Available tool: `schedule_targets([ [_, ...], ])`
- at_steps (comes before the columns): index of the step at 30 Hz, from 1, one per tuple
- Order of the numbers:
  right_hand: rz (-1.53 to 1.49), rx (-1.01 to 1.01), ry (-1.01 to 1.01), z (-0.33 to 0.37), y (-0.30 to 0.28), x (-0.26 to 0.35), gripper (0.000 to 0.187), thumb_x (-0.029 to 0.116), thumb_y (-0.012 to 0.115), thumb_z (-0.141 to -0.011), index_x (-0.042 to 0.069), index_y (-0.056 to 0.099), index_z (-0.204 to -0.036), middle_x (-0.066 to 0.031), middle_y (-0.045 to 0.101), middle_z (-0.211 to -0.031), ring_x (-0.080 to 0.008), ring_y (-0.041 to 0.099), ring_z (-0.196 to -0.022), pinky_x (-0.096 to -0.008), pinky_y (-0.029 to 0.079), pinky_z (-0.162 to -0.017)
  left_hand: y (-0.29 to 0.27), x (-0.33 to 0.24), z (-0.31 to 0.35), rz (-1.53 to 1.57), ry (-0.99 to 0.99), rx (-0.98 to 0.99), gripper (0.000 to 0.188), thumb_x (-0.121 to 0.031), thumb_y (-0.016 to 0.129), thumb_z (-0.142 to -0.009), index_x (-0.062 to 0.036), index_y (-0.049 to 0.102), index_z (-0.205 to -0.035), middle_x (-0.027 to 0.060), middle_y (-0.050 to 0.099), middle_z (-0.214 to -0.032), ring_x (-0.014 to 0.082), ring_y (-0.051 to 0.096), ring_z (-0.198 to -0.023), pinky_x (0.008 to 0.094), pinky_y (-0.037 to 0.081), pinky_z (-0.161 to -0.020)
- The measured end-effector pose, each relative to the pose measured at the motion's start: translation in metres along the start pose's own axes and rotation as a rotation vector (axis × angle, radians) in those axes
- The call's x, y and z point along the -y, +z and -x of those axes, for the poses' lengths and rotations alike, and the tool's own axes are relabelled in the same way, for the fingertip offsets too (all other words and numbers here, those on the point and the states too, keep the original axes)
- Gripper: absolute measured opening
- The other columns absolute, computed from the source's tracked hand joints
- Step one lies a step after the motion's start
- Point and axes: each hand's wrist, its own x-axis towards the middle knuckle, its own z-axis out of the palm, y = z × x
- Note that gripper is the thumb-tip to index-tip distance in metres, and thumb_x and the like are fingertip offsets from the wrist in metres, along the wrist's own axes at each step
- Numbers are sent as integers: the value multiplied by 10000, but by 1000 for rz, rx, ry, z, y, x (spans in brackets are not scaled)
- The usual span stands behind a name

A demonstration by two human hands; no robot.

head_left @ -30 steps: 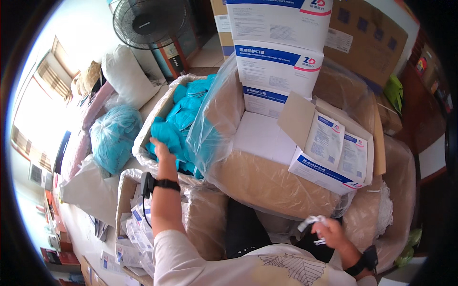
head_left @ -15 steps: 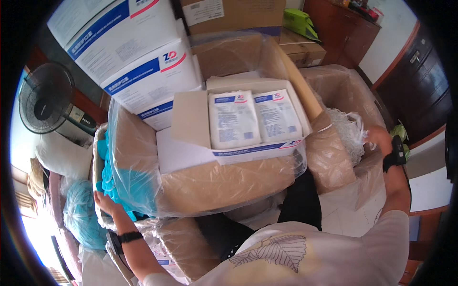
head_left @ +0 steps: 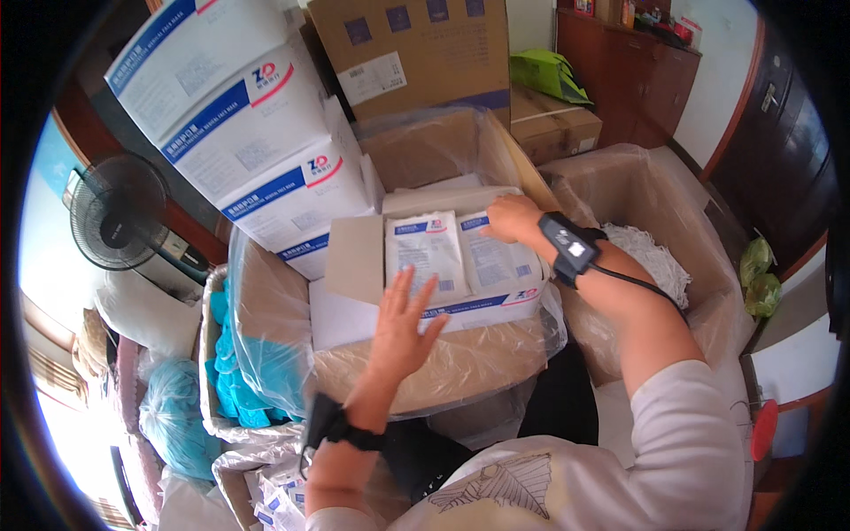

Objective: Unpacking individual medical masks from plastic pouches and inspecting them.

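Observation:
A white carton [head_left: 460,324] stands with its flaps up, holding two side-by-side rows of flat white packets with blue and red print. My left hand [head_left: 403,334] hovers at the carton's front edge, fingers spread, in front of the left packets [head_left: 427,248]. Over the upper end of the right packets [head_left: 498,265] is my right hand [head_left: 515,218], its fingers curled and pressed together. Its fingertips are partly hidden, so I cannot make out what they hold. Beneath the white carton is a big brown carton [head_left: 425,372] lined with clear plastic.
Stacked white cartons [head_left: 257,124] rise at the back left. Bright blue cloth-like items [head_left: 235,394] fill a lined container at the left. A plastic-lined carton [head_left: 708,239] at the right holds white stringy material [head_left: 646,257]. A fan [head_left: 119,212] stands far left.
My right hand has come from the white stringy material at the right to the carton of packets. My left hand has moved from the blue items rightward to the carton's front. The view has shifted slightly.

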Motion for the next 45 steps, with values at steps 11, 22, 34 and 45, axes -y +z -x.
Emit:
schedule_targets([
  [11,-59,104,5,-22,-10,-17,352,322,587,-788,6,619,-939,-196,605,-942,-335,567,-930,-388,443,-786,35,-10,-16,-258,-50,123,367,-315,585,-799,-183,542,-1139,112,442,-1276,281,387,-1210,516,267,-954],
  [22,-837,-365,-173,61,-75,-44,188,203,562,-842,18,545,-867,-110,586,-733,-150,555,-685,-284,431,-622,17,-14,-25,179,-141,-122,424,-321,583,-823,-100,517,-1179,175,435,-1277,325,402,-1192,459,297,-968],
  [34,-1235,-523,-252,156,-58,48,302,167,625,-816,20,483,-1037,-91,555,-972,-138,548,-872,-266,439,-752,-72,-79,-40,625,-171,-8,267,-220,584,-832,-35,504,-1006,182,605,-885,307,600,-840,357,456,-702],
  [45,-808,351,-536,163,-23,110,232,242,586,-827,12,564,-841,-121,579,-680,-200,545,-569,-320,400,-526,-72,-57,71,183,-111,506,174,-167,501,-848,-98,503,-1008,146,607,-819,344,583,-776,426,453,-657],
])
